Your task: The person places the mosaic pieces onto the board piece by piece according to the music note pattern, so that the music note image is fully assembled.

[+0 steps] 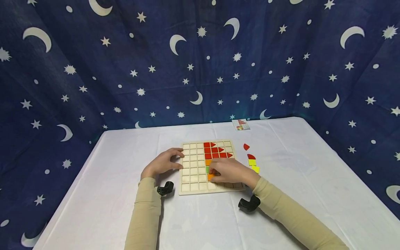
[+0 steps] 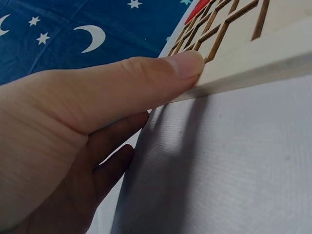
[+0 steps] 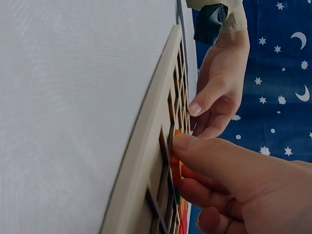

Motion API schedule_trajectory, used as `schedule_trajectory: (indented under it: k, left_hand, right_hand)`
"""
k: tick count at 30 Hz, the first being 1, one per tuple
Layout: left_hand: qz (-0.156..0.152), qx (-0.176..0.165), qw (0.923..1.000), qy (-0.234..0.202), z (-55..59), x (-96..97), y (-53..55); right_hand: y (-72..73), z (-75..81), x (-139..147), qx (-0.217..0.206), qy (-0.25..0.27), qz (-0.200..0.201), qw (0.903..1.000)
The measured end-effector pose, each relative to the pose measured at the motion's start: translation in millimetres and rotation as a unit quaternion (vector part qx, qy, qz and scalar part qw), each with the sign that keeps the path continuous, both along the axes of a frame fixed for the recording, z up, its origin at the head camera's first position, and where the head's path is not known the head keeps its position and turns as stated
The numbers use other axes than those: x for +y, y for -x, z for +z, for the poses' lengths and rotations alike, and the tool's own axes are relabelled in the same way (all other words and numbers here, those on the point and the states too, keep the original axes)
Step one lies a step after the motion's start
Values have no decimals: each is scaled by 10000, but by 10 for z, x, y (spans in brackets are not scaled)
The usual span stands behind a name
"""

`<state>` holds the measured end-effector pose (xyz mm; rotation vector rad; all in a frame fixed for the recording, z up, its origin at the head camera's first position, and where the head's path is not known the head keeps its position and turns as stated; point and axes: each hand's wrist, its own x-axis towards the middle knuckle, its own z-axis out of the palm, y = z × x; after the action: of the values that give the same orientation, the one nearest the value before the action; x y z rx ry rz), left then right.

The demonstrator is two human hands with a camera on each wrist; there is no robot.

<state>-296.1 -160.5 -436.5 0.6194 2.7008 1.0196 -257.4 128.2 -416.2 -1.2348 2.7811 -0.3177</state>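
Observation:
A pale wooden grid board lies on the white table. My left hand rests at its left edge, fingers spread, with the thumb on the rim. Over the board's lower middle, my right hand pinches an orange square between thumb and fingers, low at a cell; the right wrist view also has this orange square by the thumb tip. Above it in the same column are a green piece, partly covered by the fingers, and another orange square. Red squares and red triangles fill cells higher up.
Right of the board lie two red rounded pieces and two yellow squares. A small picture card with a coloured grid pattern lies near the table's back edge. A dark blue curtain with moons and stars hangs behind.

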Motion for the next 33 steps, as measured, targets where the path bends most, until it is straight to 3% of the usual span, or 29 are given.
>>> schedule_trajectory:
  k: [11, 17, 22, 26, 33]
  left_hand:
    - [-30, 19, 10000, 17, 12, -8, -19]
    - [-40, 30, 10000, -19, 7, -8, -15]
    - [-30, 31, 10000, -45, 11, -9, -14]
    - [-4, 23, 10000, -46, 15, -11, -21]
    - [15, 1, 10000, -79, 2, -2, -23]
  right_hand:
    - [-22, -15, -13, 5, 222, 161, 9996]
    - [7, 65, 202, 44, 454, 31, 9990]
    - [132, 242, 577, -17, 725, -493, 9961]
    - [256, 333, 887, -129, 871, -1193, 9890]
    - [477, 213, 1273, -379, 913, -2178, 9710]
